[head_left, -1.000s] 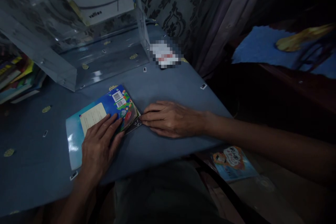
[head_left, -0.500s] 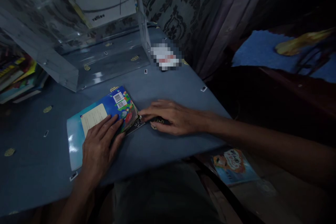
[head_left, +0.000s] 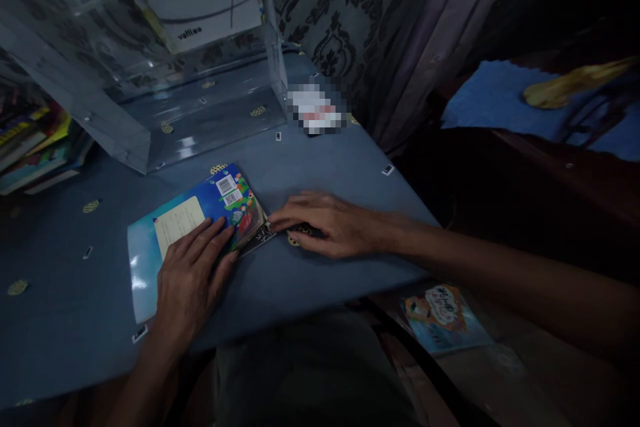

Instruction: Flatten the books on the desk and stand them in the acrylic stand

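Observation:
A blue book (head_left: 143, 233) with a barcode and a pale text panel lies flat on the cloth-covered table. My left hand (head_left: 193, 267) rests flat on its lower part, fingers spread. Under the book's right corner, part of a black speckled sheet or cover (head_left: 261, 237) shows. My right hand (head_left: 323, 223) is at that corner, its fingertips touching the edge there, with the thumb held apart from the fingers. Whether those fingertips press on the book or on the black piece, I cannot tell.
A clear acrylic stand (head_left: 133, 147) stands at the back of the table (head_left: 340, 280). Stacked books (head_left: 43, 140) are at the left, and a blurred-out item (head_left: 317, 110) lies at the back right. Below the table edge is a wrapped colourful book (head_left: 445, 317). A blue cloth (head_left: 490, 97) hangs at right.
Almost nothing differs. The view has shifted slightly, and both hands stay in the same places at the book.

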Demonstrator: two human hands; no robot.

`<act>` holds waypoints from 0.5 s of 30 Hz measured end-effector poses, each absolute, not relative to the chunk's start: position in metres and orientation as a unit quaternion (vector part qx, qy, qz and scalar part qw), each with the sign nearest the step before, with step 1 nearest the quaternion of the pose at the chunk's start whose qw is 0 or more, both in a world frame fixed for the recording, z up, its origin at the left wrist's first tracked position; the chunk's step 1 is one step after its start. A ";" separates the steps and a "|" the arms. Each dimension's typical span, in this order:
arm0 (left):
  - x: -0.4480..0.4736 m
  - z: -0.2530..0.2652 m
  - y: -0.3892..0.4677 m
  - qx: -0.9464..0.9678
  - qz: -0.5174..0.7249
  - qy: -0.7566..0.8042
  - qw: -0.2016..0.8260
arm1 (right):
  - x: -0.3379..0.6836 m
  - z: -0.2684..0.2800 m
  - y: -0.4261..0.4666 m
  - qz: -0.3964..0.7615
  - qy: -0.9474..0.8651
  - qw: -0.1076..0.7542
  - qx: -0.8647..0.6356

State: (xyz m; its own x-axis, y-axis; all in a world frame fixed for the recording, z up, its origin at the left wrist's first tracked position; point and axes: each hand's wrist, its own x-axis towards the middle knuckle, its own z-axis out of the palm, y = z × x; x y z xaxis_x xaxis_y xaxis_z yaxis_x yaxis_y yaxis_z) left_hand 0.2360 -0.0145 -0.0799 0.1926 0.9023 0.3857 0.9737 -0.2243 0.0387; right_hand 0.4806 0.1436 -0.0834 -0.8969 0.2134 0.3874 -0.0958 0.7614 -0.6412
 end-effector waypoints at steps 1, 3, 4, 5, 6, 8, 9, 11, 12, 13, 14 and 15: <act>0.236 -0.080 -0.014 -0.764 -0.166 -0.614 0.107 | 0.480 -0.084 0.144 0.342 -0.912 0.226 -0.032; 0.236 -0.080 -0.014 -0.763 -0.167 -0.615 0.106 | 0.480 -0.085 0.144 0.337 -0.912 0.230 -0.031; 0.237 -0.080 -0.015 -0.763 -0.168 -0.615 0.106 | 0.480 -0.085 0.144 0.335 -0.913 0.231 -0.029; 0.237 -0.080 -0.015 -0.763 -0.167 -0.615 0.105 | 0.480 -0.086 0.144 0.333 -0.913 0.234 -0.027; 0.237 -0.080 -0.015 -0.763 -0.166 -0.616 0.103 | 0.480 -0.086 0.144 0.332 -0.913 0.237 -0.023; 0.237 -0.080 -0.015 -0.763 -0.163 -0.617 0.102 | 0.479 -0.087 0.144 0.334 -0.910 0.244 -0.017; 0.237 -0.080 -0.015 -0.763 -0.163 -0.617 0.102 | 0.479 -0.088 0.144 0.336 -0.908 0.248 -0.014; 0.236 -0.079 -0.015 -0.763 -0.164 -0.617 0.103 | 0.478 -0.089 0.145 0.340 -0.904 0.257 -0.008; 0.236 -0.079 -0.015 -0.763 -0.164 -0.617 0.102 | 0.478 -0.090 0.145 0.342 -0.903 0.261 -0.005; 0.236 -0.079 -0.015 -0.763 -0.164 -0.617 0.101 | 0.478 -0.091 0.145 0.343 -0.902 0.263 -0.001; 0.236 -0.079 -0.015 -0.762 -0.164 -0.618 0.100 | 0.478 -0.092 0.145 0.342 -0.902 0.264 0.003; 0.237 -0.079 -0.015 -0.762 -0.163 -0.619 0.099 | 0.477 -0.092 0.145 0.339 -0.902 0.266 0.008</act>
State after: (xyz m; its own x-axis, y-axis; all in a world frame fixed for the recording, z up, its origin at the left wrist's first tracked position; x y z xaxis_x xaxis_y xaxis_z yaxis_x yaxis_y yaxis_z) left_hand 0.2366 -0.0151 -0.0793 0.1796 0.9112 0.3707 0.9758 -0.2127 0.0502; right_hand 0.4772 0.1452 -0.0920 -0.8588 0.1662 0.4846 -0.1945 0.7694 -0.6084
